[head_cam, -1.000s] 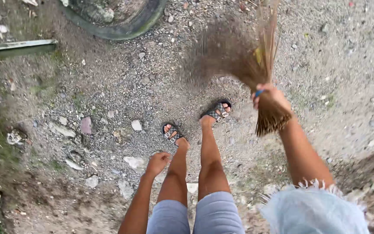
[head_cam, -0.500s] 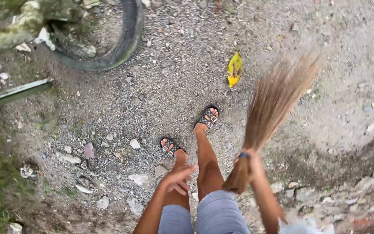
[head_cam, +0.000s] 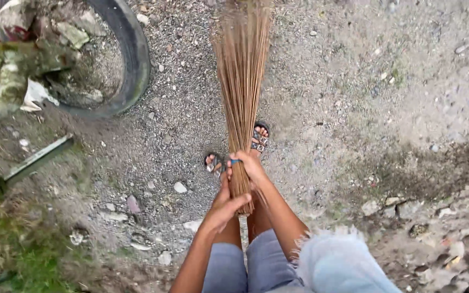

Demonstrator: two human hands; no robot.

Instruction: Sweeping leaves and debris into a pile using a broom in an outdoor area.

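Note:
A stick broom (head_cam: 241, 81) of thin brown fibres points straight ahead, its bristles fanned out over the gravel at the top. My right hand (head_cam: 249, 167) grips the bundle just below a blue band. My left hand (head_cam: 227, 205) presses against the butt end of the bundle, fingers wrapped round it. Both hands meet in front of my legs, above my sandalled feet (head_cam: 259, 138).
An old tyre (head_cam: 134, 59) with stones and rubbish inside lies at the upper left. A metal bar (head_cam: 36, 158) lies on the left near a grass patch (head_cam: 14, 260). Loose stones dot the gravel; rubble and dead leaves (head_cam: 451, 239) lie at the right.
The broom has swung from the right side to straight ahead in the middle. My left hand, free before, has come up onto the broom's end. The yellow leaf is out of sight.

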